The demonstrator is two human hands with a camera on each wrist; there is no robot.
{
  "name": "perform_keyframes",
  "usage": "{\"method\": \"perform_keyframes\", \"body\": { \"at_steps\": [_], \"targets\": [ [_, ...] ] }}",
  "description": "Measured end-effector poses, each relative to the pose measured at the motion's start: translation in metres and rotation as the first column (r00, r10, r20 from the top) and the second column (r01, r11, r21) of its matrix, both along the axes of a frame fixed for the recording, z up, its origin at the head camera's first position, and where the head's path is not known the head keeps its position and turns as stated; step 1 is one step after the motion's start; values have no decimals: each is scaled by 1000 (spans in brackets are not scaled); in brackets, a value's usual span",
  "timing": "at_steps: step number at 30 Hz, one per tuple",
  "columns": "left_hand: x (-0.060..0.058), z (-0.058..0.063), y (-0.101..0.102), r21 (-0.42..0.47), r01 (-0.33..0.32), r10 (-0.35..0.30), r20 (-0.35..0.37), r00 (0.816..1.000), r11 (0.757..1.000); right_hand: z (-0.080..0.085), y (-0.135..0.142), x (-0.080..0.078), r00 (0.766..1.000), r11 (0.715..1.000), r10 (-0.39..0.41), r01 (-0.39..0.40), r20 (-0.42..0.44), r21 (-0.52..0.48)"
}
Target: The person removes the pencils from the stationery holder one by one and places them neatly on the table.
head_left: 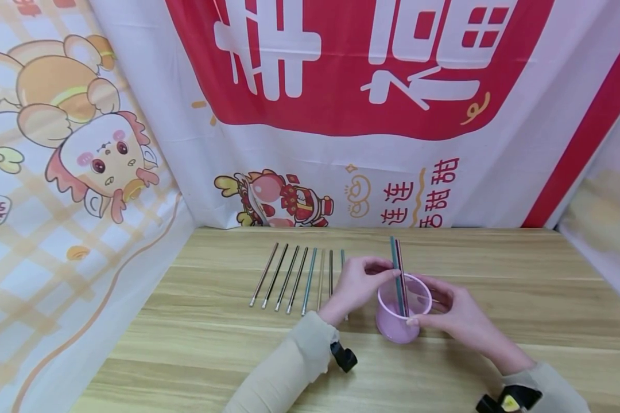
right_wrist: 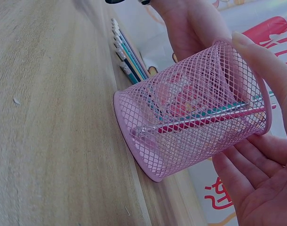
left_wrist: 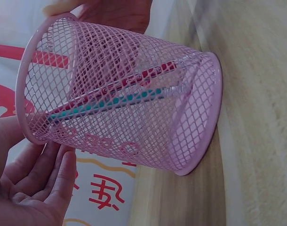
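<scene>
A pink mesh pencil cup [head_left: 396, 330] stands upright on the wooden table. Inside it lean a teal pencil [head_left: 395, 252] and a dark red pencil [head_left: 405, 295], both reaching past the rim. With thumb and fingers my left hand [head_left: 357, 284] pinches the teal pencil near the cup's rim. Through the mesh in the left wrist view, the lower ends of the teal pencil [left_wrist: 143, 95] and the red pencil [left_wrist: 153, 71] show near the cup's bottom. My right hand [head_left: 454, 310] grips the cup by its right side at the rim, thumb in front and fingers behind.
Left of the cup, several pencils [head_left: 275, 276] in black, teal and other colours lie side by side in a row. My left hand partly covers the rightmost ones. A printed cloth [head_left: 299, 149] hangs behind the table [head_left: 186, 344], with another cloth on its left.
</scene>
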State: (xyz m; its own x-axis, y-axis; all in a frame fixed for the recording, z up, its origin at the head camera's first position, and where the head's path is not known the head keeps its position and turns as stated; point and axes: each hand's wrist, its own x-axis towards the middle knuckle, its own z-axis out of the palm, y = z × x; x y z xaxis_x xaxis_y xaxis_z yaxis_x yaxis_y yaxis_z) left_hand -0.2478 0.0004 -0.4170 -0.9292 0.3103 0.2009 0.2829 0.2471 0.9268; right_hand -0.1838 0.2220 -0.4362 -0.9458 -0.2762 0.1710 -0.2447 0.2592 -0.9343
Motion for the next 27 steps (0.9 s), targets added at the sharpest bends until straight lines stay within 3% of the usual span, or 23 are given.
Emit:
{"method": "perform_keyframes", "body": {
  "at_steps": [16, 27],
  "targets": [
    [-1, 18, -4, 79, -47, 46, 10, 999, 996, -2, 1, -1, 1000, 1000, 6, -6, -22, 8],
    [-2, 38, -13, 208, -74, 84, -39, 996, 975, -2, 1, -2, 1000, 1000, -1, 2, -18, 21]
  ]
}}
